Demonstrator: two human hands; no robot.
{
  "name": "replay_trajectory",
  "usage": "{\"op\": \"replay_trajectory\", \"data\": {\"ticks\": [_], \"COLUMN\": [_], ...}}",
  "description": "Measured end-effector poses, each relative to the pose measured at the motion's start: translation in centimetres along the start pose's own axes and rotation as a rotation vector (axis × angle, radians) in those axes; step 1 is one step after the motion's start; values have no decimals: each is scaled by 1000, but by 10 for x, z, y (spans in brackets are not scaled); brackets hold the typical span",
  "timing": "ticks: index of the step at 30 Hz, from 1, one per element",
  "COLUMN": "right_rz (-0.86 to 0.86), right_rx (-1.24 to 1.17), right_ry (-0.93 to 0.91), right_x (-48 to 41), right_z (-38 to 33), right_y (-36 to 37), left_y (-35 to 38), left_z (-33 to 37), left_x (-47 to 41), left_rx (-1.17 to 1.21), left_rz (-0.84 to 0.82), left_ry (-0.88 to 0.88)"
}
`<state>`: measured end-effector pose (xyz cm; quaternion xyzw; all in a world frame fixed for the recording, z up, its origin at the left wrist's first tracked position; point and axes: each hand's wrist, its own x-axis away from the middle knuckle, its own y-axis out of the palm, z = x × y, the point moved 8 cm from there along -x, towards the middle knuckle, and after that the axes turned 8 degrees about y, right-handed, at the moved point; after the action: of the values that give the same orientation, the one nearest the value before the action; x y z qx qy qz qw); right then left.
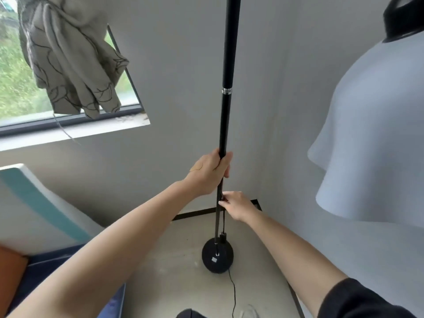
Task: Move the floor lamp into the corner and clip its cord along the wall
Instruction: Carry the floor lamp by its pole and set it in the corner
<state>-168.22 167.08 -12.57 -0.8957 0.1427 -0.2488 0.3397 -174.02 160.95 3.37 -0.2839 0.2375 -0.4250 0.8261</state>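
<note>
A black floor lamp stands near the room's corner. Its thin pole (226, 111) rises out of the top of the frame, and its round black base (217, 257) rests on the pale floor. My left hand (210, 173) is wrapped around the pole about halfway up. Lower down, my right hand (237, 205) pinches the pole or the cord beside it; which one I cannot tell. The black cord (234, 292) trails from the base toward me across the floor. The large white lampshade (376, 138) with a black cap hangs close at the right.
A window (20, 88) with a knotted patterned curtain (71, 60) is at the upper left. A white and teal cushion (41, 203) and blue seat with an orange cushion (11, 271) fill the lower left. Dark baseboard (197, 213) lines the corner walls.
</note>
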Motion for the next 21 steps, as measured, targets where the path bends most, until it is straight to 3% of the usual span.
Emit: {"op": "replay_trajectory", "data": {"ticks": [6, 13, 21], "right_rz": [90, 188, 264], "right_rx": [-45, -131, -102], "right_ry": [61, 274, 361], "right_x": [-82, -155, -206], "right_z": [-11, 6, 10], "right_y": [-33, -55, -74], "left_y": [-2, 9, 14], "left_z": [-51, -85, -109], "left_x": [-84, -172, -235], "left_rx": [15, 23, 93], "left_rz": [-34, -214, -338], "left_ry": [12, 148, 214]}}
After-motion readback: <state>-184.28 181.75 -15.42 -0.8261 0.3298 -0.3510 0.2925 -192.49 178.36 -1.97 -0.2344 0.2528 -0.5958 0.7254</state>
